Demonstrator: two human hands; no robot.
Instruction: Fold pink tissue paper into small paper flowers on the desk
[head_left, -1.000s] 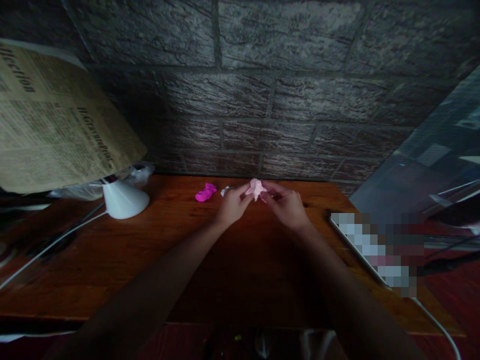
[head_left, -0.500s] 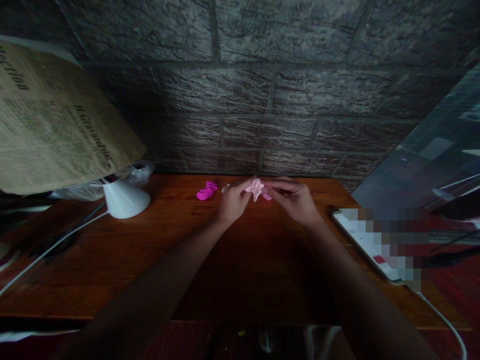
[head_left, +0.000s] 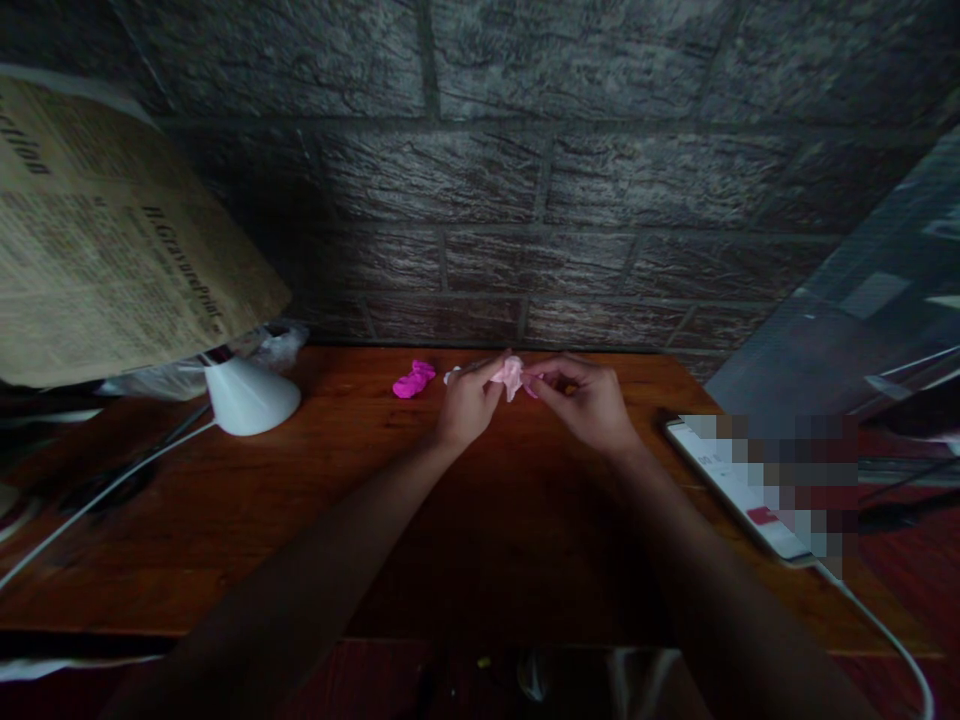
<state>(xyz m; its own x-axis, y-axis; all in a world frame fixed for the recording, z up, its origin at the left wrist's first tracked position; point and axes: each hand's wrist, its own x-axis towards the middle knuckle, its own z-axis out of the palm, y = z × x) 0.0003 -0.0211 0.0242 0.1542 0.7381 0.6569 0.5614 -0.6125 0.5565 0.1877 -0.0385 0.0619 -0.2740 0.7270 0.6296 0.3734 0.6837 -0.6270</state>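
Observation:
My left hand [head_left: 471,400] is closed on a pale pink, soft-looking crumpled piece [head_left: 511,378], whose pointed folds stick out past the fingertips. Close on its right side, my right hand [head_left: 589,400] pinches thumb and forefinger together at a small darker pink bit [head_left: 534,384]. Whether that bit is joined to the pale piece, I cannot tell. A bright magenta lump [head_left: 413,379] lies on the table to the left of my hands. Partly behind my left hand is a small white piece [head_left: 451,376], and something yellow [head_left: 571,388] shows beside my right fingers.
On the left of the wooden table [head_left: 300,540] stands a lamp with a white base [head_left: 253,398] and newspaper-print shade [head_left: 112,240]. A tablet-like device [head_left: 739,485] with a white cable lies at the right. A stone-block wall [head_left: 480,200] rises behind.
The fingers of my right hand have drawn slightly back from the pale pink piece and closed into a tighter pinch. My left hand holds nearly still.

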